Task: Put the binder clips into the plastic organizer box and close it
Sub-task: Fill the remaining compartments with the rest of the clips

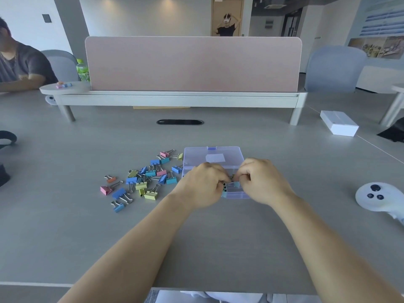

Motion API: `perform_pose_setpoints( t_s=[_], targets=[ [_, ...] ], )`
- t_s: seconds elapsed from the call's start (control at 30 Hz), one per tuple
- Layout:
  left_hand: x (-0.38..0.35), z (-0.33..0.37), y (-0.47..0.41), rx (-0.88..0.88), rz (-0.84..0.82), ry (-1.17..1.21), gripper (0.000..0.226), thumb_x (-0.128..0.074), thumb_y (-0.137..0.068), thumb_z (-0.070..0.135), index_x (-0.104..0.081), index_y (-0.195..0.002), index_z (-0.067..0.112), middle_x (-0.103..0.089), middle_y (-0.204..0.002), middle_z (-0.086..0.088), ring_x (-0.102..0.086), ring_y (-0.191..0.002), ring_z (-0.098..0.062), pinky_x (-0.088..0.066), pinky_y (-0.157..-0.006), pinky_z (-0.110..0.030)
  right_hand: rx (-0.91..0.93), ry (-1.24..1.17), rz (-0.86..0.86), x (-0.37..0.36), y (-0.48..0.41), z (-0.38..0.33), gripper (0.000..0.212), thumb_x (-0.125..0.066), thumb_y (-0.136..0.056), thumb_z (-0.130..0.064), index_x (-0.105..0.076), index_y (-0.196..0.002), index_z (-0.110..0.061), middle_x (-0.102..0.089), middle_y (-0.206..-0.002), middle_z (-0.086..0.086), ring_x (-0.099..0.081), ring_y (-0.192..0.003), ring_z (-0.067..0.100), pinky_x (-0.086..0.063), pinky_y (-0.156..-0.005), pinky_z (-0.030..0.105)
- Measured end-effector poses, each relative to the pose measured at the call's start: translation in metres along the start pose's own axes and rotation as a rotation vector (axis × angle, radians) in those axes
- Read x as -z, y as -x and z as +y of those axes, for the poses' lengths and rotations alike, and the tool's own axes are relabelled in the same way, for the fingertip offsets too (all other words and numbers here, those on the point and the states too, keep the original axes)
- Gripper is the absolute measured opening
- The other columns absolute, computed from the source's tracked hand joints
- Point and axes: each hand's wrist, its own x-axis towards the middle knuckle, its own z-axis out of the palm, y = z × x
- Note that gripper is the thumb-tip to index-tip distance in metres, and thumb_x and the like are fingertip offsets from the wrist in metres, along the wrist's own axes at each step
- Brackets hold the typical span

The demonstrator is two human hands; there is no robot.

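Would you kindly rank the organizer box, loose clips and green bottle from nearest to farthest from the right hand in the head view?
1. Organizer box: under the right hand.
2. Loose clips: left, on table.
3. Green bottle: far back left.

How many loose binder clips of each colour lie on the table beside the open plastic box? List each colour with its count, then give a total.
Blue or teal clips: 10
Yellow-green clips: 5
Pink clips: 3
Orange clips: 1
Total: 19
Some overlap, so treat the counts as approximate.
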Motion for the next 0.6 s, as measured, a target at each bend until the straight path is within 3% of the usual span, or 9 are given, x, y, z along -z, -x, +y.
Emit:
perform_pose_setpoints(
  t_s=[0.17, 0.33, 0.6],
  targets=[
    [-0.005, 0.001, -0.002, 0.018, -0.036, -0.045, 0.038, -0.044, -0.079, -0.001, -0.067, -0.104, 0.013, -0.061, -0.107, -0.001, -0.054, -0.097, -0.026, -0.048, -0.084, -0.039, -0.013, -0.030, -0.013, -0.001, 0.000, 0.000, 0.033, -0.045, -0.085, -0.009, -0.073, -0.079, -0.024, -0.060, -0.089, -0.011, -0.052, -0.073, 0.014, -0.041, -0.057, 0.027],
    [-0.005, 0.011, -0.004, 0.069, -0.137, -0.186, 0.041, -0.043, -0.078, 0.001, -0.058, -0.116, 0.010, -0.049, -0.118, -0.004, -0.046, -0.105, -0.028, -0.043, -0.091, -0.039, -0.009, -0.019, -0.014, -0.003, -0.001, 0.000, 0.029, -0.047, -0.085, -0.010, -0.070, -0.076, -0.026, -0.056, -0.084, -0.011, -0.052, -0.073, 0.014, -0.042, -0.058, 0.029],
    [-0.004, 0.022, -0.006, 0.083, -0.154, -0.310, 0.036, -0.043, -0.084, 0.005, -0.055, -0.118, 0.008, -0.046, -0.117, -0.008, -0.046, -0.105, -0.029, -0.043, -0.087, -0.037, -0.012, -0.001, -0.006, -0.005, -0.002, -0.001, 0.030, -0.048, -0.087, -0.012, -0.069, -0.075, -0.030, -0.055, -0.084, -0.011, -0.053, -0.074, 0.013, -0.049, -0.063, 0.034]
  ],
)
